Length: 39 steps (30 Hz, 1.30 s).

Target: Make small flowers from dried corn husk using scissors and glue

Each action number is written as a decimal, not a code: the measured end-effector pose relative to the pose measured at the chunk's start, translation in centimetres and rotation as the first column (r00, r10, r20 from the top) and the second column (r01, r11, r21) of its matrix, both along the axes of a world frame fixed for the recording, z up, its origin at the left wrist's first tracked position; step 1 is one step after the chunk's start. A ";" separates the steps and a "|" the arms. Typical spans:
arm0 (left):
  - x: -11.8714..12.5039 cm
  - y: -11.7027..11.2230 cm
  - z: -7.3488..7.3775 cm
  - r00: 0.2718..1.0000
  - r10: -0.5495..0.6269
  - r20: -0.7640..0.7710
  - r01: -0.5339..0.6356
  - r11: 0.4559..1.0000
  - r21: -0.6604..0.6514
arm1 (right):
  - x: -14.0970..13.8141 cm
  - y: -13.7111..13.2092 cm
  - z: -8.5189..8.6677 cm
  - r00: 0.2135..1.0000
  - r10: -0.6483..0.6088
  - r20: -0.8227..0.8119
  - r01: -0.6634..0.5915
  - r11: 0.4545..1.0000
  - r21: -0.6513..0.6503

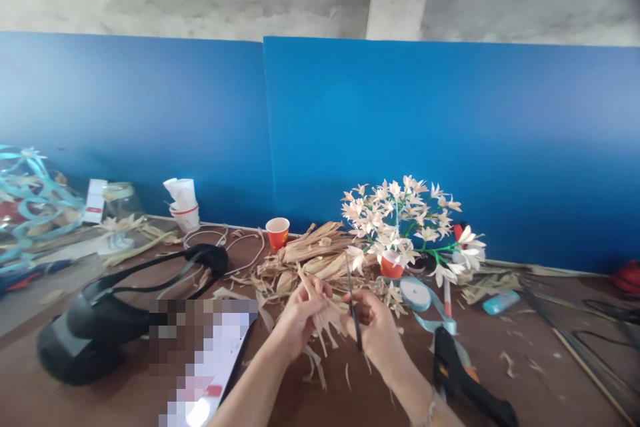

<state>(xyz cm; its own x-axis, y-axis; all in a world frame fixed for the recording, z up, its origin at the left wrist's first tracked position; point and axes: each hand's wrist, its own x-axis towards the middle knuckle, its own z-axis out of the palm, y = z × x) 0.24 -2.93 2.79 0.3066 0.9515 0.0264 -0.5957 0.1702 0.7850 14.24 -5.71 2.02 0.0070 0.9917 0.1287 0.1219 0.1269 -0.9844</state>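
Note:
My left hand [300,310] is closed on a pale strip of dried husk [327,317], whose cut ends hang down between my hands. In my right hand [373,330] is a pair of scissors [354,310], dark-handled, with the blades pointing up and away from me. The scissors are close beside the husk; whether the blades touch it I cannot tell. Just beyond my hands lies a heap of dried husks [320,250]. Thin husk scraps [315,367] are scattered on the brown table below my hands.
White handmade flowers [395,220] stand in a red paper cup [391,265] behind my right hand. A ribbon roll [416,293] and a black glue gun [465,377] lie to the right. Leftward are a black headset [95,327], a partly blurred phone [220,360] and an orange cup [277,233].

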 end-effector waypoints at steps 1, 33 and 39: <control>0.0 0.1 -0.1 1.000 -0.006 -0.015 0.005 1.000 -0.031 | -0.1 0.1 -0.1 0.999 -0.025 0.021 0.024 0.998 0.052; -1.1 1.7 -0.9 0.915 0.239 -0.325 -0.234 0.971 0.055 | -0.3 -0.4 -1.4 0.998 -0.049 0.040 0.039 0.975 0.218; -1.9 2.3 -0.5 0.871 0.407 -0.274 -0.409 0.911 0.056 | -1.5 -0.9 -1.9 0.967 0.228 -0.115 -0.236 0.969 -0.067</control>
